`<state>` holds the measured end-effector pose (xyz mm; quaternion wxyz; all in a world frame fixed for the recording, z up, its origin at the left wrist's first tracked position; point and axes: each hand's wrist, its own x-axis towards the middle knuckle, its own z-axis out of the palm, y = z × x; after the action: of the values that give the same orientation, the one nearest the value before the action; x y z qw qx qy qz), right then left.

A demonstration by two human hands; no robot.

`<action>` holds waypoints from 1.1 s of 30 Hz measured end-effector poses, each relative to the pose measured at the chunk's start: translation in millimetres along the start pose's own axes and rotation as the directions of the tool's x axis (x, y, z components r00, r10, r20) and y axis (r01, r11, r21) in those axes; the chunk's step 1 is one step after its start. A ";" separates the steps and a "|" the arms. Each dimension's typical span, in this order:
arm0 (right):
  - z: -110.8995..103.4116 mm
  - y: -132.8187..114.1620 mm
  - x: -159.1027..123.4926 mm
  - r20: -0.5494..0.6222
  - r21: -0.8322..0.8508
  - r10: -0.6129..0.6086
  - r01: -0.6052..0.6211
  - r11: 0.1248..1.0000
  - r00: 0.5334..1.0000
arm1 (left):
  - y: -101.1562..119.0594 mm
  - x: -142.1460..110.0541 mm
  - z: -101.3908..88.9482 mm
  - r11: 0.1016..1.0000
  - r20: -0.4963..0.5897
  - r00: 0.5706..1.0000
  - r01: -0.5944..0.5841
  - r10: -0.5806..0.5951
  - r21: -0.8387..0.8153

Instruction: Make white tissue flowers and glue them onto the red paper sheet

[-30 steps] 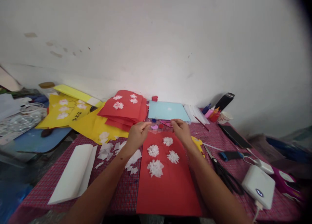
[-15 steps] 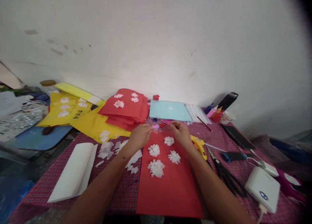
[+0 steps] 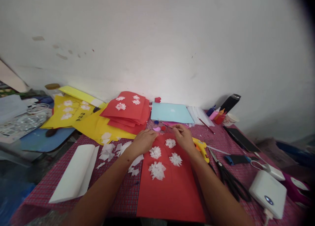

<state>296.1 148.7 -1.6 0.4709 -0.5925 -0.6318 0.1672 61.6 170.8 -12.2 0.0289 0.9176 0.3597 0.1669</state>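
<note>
A red sheet of paper (image 3: 169, 196) lies upright before me, bearing several crumpled white paper flowers (image 3: 157, 171) and faint thin dark lines. My left hand (image 3: 145, 140) rests at the sheet's upper left edge, its fingers lying rather flat on the paper. Above the sheet's top, my right hand (image 3: 182, 136) is closed around a thin stick, which looks like a fine paintbrush (image 3: 168, 125); its tip points left toward small patches of paint. Those are blue paint (image 3: 156, 122), pink paint (image 3: 157, 129) and red paint (image 3: 163, 128), sitting just beyond the sheet.
Torn white paper pieces (image 3: 107, 152) and a folded white sheet (image 3: 73, 173) lie left. Stacked red cards (image 3: 125, 104) and yellow sheets (image 3: 98, 127) are behind. A yellow glue gun (image 3: 202, 149), black scissors (image 3: 228, 176), power bank (image 3: 268, 193) and black thermos (image 3: 230, 103) stand right.
My left hand has lowered and flattened at the sheet's upper left edge. My right hand has shifted slightly, and the thin stick in it now shows more clearly near the paint.
</note>
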 end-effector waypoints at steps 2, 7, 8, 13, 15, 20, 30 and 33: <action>0.2 0.3 -0.4 0.008 0.009 0.005 -0.005 1.000 1.000 | 0.8 0.8 0.1 1.000 -0.009 1.000 0.005 -0.005 0.002; -1.0 -3.2 -3.5 0.023 0.028 0.009 -0.009 1.000 1.000 | 1.3 2.0 -2.1 0.999 -0.037 0.999 0.039 -0.037 0.038; -1.4 -3.7 -4.4 0.028 0.032 0.005 -0.006 0.999 1.000 | 1.1 1.9 -2.7 0.998 -0.035 0.999 0.042 -0.040 0.045; -3.3 -0.7 -8.4 0.097 0.085 0.037 -0.045 0.995 0.995 | -2.6 1.6 -2.7 0.996 -0.007 0.998 0.061 -0.061 0.058; -4.0 1.6 -9.5 0.133 0.090 0.038 -0.051 0.995 0.990 | -5.1 1.6 -1.9 0.995 0.011 0.998 0.067 -0.068 0.078; -5.2 5.2 -10.4 0.181 0.088 0.010 -0.026 0.996 0.983 | -8.8 1.0 -3.3 0.992 0.040 0.997 0.056 -0.061 0.115; -3.6 1.9 -12.2 0.249 0.059 -0.003 -0.012 0.998 0.968 | -7.6 -2.0 -9.6 0.989 0.058 0.997 0.050 -0.059 0.142; -4.1 -0.7 -12.7 0.243 0.055 0.016 -0.031 0.998 0.970 | -8.4 -2.9 -10.7 0.988 0.060 0.997 0.046 -0.056 0.146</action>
<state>297.1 135.6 -4.0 0.4051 -0.5610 -0.6725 0.2625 50.7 174.4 -4.4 -0.0219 0.9126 0.3932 0.1101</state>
